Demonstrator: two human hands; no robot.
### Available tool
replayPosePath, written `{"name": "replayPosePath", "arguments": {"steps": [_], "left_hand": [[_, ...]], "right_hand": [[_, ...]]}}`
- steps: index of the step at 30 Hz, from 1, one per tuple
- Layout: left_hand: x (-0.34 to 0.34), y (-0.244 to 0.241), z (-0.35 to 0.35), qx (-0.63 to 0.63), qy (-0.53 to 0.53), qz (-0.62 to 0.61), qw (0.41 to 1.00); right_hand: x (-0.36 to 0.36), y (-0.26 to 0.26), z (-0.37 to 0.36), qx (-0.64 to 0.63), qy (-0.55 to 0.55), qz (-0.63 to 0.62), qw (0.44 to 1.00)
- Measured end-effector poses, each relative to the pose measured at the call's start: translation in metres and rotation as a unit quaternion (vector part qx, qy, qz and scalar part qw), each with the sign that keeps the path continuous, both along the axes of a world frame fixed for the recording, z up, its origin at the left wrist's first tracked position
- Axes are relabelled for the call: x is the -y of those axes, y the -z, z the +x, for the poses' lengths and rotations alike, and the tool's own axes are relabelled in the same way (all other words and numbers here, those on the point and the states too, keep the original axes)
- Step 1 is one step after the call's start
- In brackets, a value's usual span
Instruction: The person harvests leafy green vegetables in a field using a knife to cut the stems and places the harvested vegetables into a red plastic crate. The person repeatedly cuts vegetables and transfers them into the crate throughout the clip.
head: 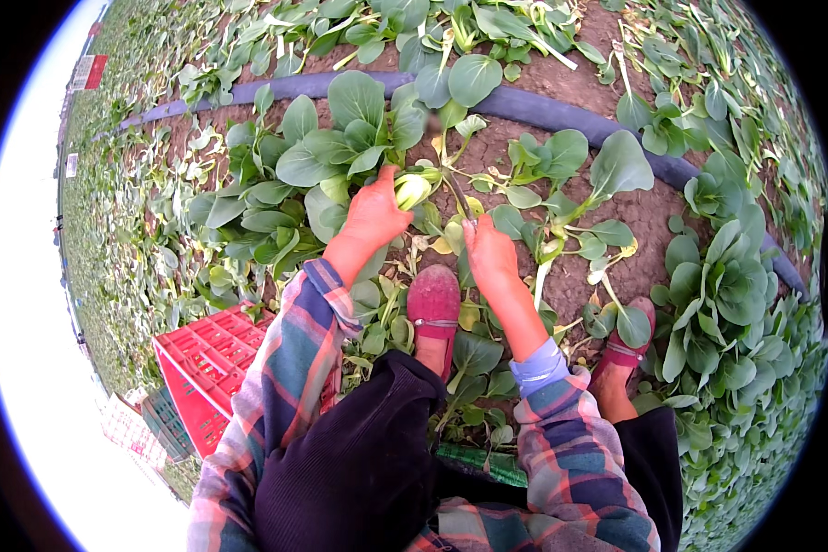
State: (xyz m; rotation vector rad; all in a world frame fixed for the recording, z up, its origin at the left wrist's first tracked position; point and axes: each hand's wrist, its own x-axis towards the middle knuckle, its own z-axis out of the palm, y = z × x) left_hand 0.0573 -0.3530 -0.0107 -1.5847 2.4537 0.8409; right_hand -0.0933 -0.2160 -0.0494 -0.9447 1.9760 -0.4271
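Note:
My left hand (378,208) grips the pale base of a leafy green, a bok choy head (412,190), whose leaves spread up and to the left. In my right hand (488,250) is a narrow dark-bladed knife (459,194), its handle mostly hidden by my fingers. The blade points up and left towards stems and leaves just right of the held head. The blade's tip is blurred among the leaves. Loose leaves and a small green plant (555,231) lie on the soil to the right of my right hand.
A purplish flat hose (545,114) curves across the soil beyond my hands. Red plastic crates (210,352) stand at the left, with a dark green crate (167,422) behind. My pink shoes (433,297) are among leaves. Uncut bok choy (717,303) grows at the right.

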Motion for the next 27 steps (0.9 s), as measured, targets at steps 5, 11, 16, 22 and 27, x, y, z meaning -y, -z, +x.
{"name": "replayPosePath", "arguments": {"steps": [5,11,16,22,27], "left_hand": [[-0.008,0.007,0.008,-0.041,0.006,-0.011,0.999],[-0.015,0.013,0.014,-0.056,-0.001,-0.02,0.998],[-0.019,0.02,0.016,-0.069,-0.009,-0.024,0.997],[-0.033,0.016,0.02,-0.114,-0.044,-0.028,0.992],[-0.054,-0.004,0.023,-0.181,-0.048,-0.069,0.98]], "right_hand": [[0.001,0.004,0.004,-0.028,0.001,0.008,1.0],[0.004,0.004,0.006,-0.022,-0.008,0.025,0.999],[0.018,0.01,0.004,-0.02,-0.025,0.046,0.998],[0.01,0.007,0.002,-0.001,-0.042,0.066,0.997],[-0.002,0.006,0.0,-0.013,-0.024,0.021,0.999]]}}
